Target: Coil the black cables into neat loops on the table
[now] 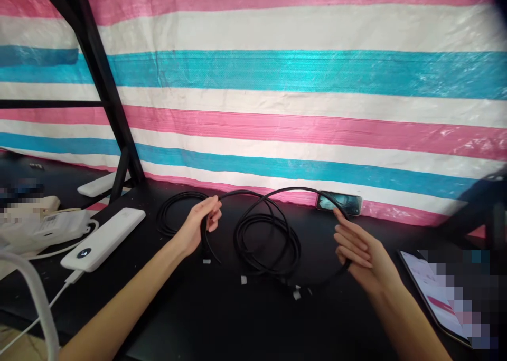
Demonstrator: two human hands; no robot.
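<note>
A long black cable (300, 245) lies in loose coils on the black table between my hands. My left hand (201, 221) is closed around a stretch of it, and a short tail hangs below the fingers. On the other side, my right hand (358, 250) grips another stretch, its fingers curled and the index finger along the cable. A raised arc of cable spans the gap between the two hands. Behind my left hand rests another black coil (163, 208); whether it joins the same cable is unclear. Small pale tags (243, 280) show near the cable's lower parts.
A white power bank (114, 234) with a plugged-in white cord lies at left, beside white chargers (59, 229). One phone (340, 202) leans at the back; another phone (431, 292) lies at right. A black metal frame (105, 86) stands before the striped sheet (277, 28).
</note>
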